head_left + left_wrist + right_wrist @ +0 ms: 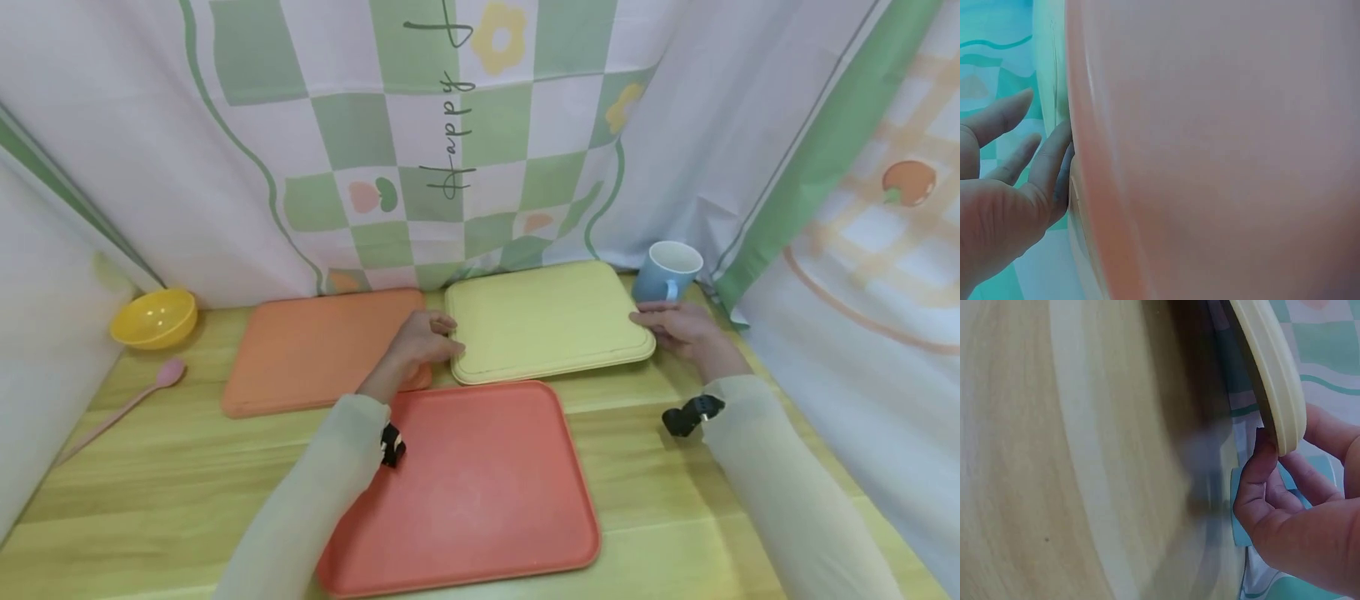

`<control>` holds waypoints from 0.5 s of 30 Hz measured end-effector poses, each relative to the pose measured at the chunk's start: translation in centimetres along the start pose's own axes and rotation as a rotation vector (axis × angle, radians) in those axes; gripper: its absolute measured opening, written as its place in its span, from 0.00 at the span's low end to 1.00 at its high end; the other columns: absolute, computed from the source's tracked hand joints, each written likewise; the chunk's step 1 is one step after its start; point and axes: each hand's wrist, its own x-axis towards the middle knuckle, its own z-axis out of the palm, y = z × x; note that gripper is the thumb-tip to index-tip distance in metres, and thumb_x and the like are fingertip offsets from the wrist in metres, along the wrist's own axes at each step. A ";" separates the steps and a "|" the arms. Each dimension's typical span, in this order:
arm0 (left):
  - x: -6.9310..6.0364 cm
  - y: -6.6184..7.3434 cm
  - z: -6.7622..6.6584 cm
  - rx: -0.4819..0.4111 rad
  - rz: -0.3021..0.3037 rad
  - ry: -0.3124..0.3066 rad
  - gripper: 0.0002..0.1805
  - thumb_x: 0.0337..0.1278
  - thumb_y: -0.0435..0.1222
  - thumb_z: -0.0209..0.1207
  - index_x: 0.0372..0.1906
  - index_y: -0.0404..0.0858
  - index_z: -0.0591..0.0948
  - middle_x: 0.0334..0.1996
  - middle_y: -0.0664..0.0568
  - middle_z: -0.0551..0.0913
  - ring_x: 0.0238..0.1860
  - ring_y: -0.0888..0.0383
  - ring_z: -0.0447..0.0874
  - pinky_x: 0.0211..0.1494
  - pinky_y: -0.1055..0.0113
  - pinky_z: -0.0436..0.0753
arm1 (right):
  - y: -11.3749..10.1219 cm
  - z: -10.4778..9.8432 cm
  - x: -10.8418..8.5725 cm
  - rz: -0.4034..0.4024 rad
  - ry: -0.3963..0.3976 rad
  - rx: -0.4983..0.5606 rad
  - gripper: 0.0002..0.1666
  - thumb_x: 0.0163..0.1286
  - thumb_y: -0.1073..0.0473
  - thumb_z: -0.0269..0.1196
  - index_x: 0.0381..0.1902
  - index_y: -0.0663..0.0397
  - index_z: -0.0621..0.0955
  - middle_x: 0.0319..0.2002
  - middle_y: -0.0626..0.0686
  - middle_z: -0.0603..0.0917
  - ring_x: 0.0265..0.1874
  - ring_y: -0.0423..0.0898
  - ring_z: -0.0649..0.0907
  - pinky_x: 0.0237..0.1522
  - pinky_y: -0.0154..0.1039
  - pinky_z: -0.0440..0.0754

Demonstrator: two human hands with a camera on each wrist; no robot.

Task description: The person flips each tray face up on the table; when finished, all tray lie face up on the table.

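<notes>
A pale yellow rectangular board, edged in layers, lies between the hands. My right hand pinches its right edge, some fingers curled beneath; in the right wrist view that edge of the yellow board is above the table, by the right hand. My left hand is at its left edge, fingertips touching or beside it. In the left wrist view the left hand has spread, mostly straight fingers near the yellow board; their exact contact is partly hidden.
An orange board lies left, partly under the left hand. The red tray lies in front. A blue mug stands behind the right hand. A yellow bowl and a pink spoon are far left. A patterned curtain hangs behind.
</notes>
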 end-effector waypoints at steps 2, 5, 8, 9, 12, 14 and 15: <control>0.0 0.0 -0.1 -0.004 0.000 0.005 0.22 0.57 0.27 0.68 0.58 0.31 0.80 0.60 0.36 0.77 0.52 0.44 0.82 0.49 0.57 0.85 | -0.3 0.1 0.0 0.003 -0.002 -0.001 0.18 0.72 0.66 0.65 0.56 0.63 0.75 0.30 0.43 0.86 0.28 0.35 0.83 0.34 0.28 0.83; 0.0 -0.1 -0.2 -0.010 0.002 0.011 0.22 0.56 0.27 0.69 0.57 0.31 0.80 0.60 0.36 0.78 0.49 0.45 0.83 0.48 0.57 0.85 | -0.9 0.1 -0.2 0.018 -0.013 0.038 0.07 0.73 0.66 0.65 0.46 0.55 0.81 0.27 0.43 0.85 0.24 0.35 0.81 0.29 0.27 0.81; 0.0 -0.2 -0.2 -0.022 0.007 0.008 0.22 0.56 0.28 0.69 0.56 0.30 0.80 0.59 0.35 0.78 0.47 0.47 0.84 0.47 0.58 0.85 | -1.5 -0.2 -0.4 0.014 -0.045 0.135 0.09 0.74 0.67 0.63 0.37 0.48 0.85 0.26 0.45 0.85 0.22 0.35 0.80 0.26 0.27 0.79; -0.1 -0.2 -0.2 -0.025 0.010 0.006 0.22 0.55 0.28 0.69 0.56 0.30 0.80 0.59 0.35 0.78 0.47 0.47 0.84 0.47 0.58 0.85 | -1.8 -0.3 -0.5 0.007 -0.067 0.176 0.11 0.74 0.68 0.61 0.36 0.49 0.86 0.27 0.46 0.86 0.23 0.36 0.81 0.28 0.27 0.81; -0.1 -0.2 -0.1 -0.032 0.014 -0.001 0.22 0.55 0.28 0.69 0.57 0.30 0.80 0.59 0.35 0.78 0.46 0.47 0.84 0.47 0.58 0.86 | -2.5 -0.7 -0.7 -0.018 -0.142 0.303 0.14 0.75 0.71 0.58 0.36 0.54 0.88 0.32 0.50 0.89 0.30 0.40 0.87 0.36 0.30 0.85; -0.2 -0.2 -0.1 -0.039 0.011 -0.002 0.22 0.56 0.29 0.69 0.57 0.31 0.81 0.59 0.35 0.78 0.47 0.47 0.84 0.48 0.57 0.86 | -2.9 -0.8 -0.7 -0.039 -0.204 0.359 0.15 0.77 0.72 0.55 0.38 0.57 0.88 0.37 0.53 0.89 0.36 0.44 0.89 0.42 0.34 0.87; -0.3 -0.2 -0.1 -0.041 0.010 0.000 0.22 0.56 0.29 0.69 0.57 0.31 0.81 0.59 0.36 0.78 0.47 0.48 0.84 0.48 0.57 0.86 | -3.1 -0.8 -0.7 -0.053 -0.232 0.373 0.15 0.78 0.71 0.54 0.40 0.58 0.88 0.38 0.54 0.89 0.37 0.45 0.89 0.42 0.35 0.87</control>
